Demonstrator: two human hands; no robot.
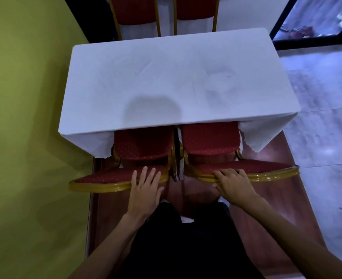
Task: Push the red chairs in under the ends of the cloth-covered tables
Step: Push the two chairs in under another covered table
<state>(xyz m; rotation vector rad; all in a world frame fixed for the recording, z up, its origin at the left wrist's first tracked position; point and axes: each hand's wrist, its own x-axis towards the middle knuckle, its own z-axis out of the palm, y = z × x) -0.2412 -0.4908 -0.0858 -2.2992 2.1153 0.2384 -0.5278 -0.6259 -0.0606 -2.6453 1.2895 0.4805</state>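
- Your left hand (145, 190) lies flat on the top rail of the left red chair (142, 147), fingers spread and straight over the backrest padding.
- Your right hand (233, 186) grips the top rail of the right red chair (210, 139), fingers curled over the rail and the thumb tucked beneath it.
- Both chairs have dotted red upholstery and glossy, rounded gold frames; their seats sit partly under the near end of the table (176, 81), while the backrests stay clear of it.
- The two chairs stand side by side, their inner frames almost touching at the middle of the near edge.
- The white tablecloth (89, 141) is smooth but creased on top; it drapes at both near corners with scalloped hems and is lifted over the seats.
- Two more red chairs (162, 11) with gold frames stand at the far end.
- A yellow-green wall (25, 117) runs close along the table's left edge, leaving little room there.
- Open, pale, shiny floor (323, 117) lies beyond the right edge; reddish-brown flooring (277, 208) is under you.
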